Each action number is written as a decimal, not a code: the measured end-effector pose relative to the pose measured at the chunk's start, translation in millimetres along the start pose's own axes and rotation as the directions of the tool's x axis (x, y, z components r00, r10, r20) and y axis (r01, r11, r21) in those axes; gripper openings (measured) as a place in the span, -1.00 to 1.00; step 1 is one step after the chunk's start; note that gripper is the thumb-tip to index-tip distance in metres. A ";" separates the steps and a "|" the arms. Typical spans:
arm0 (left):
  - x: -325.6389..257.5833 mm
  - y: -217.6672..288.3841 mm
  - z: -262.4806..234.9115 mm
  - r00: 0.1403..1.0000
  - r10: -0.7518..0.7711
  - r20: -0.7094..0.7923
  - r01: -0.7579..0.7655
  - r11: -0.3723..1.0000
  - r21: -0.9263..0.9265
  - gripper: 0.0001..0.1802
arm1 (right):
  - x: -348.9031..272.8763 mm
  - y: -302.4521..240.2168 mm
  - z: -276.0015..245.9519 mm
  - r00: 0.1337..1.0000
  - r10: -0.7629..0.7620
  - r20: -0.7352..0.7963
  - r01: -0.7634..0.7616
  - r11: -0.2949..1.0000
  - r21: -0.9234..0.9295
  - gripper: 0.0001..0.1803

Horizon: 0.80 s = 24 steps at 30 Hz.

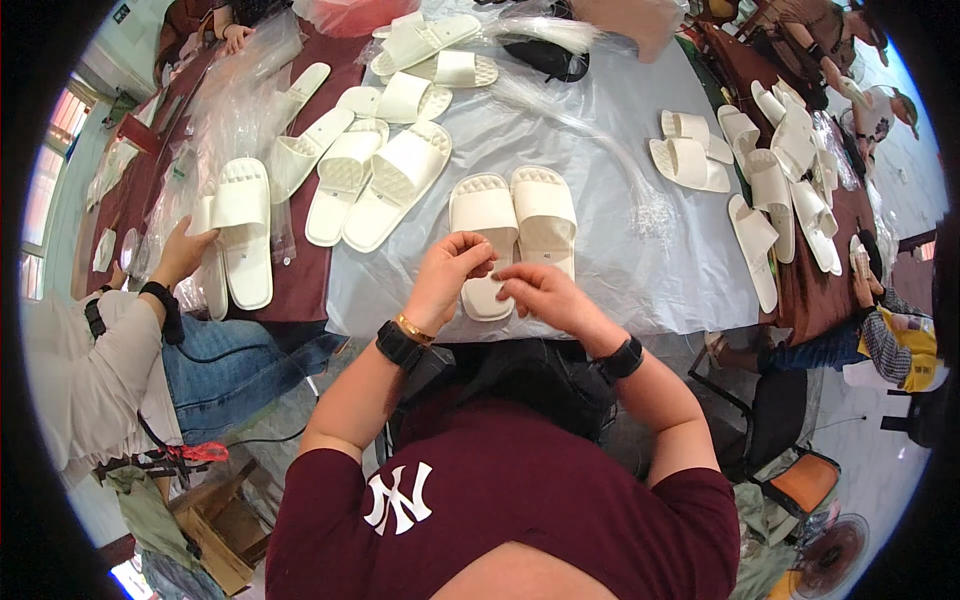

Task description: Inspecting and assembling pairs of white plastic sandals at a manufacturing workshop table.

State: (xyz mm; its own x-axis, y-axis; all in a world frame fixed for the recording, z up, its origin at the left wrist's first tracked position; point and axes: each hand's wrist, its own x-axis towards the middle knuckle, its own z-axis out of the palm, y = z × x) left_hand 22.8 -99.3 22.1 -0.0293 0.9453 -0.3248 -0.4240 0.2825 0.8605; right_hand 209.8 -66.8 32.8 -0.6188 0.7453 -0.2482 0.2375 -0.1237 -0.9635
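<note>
Right in front of me, a pair of white slippers stands side by side on the plastic-covered table, a left slipper [482, 212] and a right slipper [545, 215], toes pointing away. Over the near part of the left slipper, my left hand [446, 275] is closed in a pinch. Facing it, my right hand [552, 297] also pinches, its fingertips close to the left ones. Whatever lies between the fingertips is too small to make out. A bundle of thin clear plastic strands [590, 135] runs across the table beyond the slippers, its ends fanned out to the right.
More white slippers [398, 188] lie to the left, with others [692, 160] at the right and on the dark red table [850, 215]. At left, a co-worker's hand [182, 248] touches a slipper [243, 232]. A black item [550, 58] and clear plastic bags [235, 90] lie farther back.
</note>
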 end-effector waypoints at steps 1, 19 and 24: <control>2.5 -3.1 -2.4 1.000 0.014 -0.009 -0.014 1.000 -0.006 -0.87 | -2.3 -0.3 4.4 0.996 0.048 0.082 -0.049 0.999 0.014 -0.74; 50.8 3.2 -43.0 0.925 0.341 -0.167 -0.228 0.850 0.474 -0.67 | 33.3 20.0 13.2 0.922 0.383 -0.057 -0.373 0.918 0.135 -0.76; 86.4 13.5 -42.6 0.888 0.458 -0.038 -0.265 0.578 0.772 -0.65 | 75.6 21.2 25.5 0.947 0.301 -0.108 -0.254 0.914 0.315 -0.80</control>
State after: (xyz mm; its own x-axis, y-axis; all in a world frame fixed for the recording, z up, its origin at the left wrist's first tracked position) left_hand -24.0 -20.7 -11.0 -0.2550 0.9627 0.0908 0.4618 0.0388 0.8861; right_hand 149.0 -29.9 -9.0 -0.4337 0.7400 -0.5141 0.1388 -0.5089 -0.8496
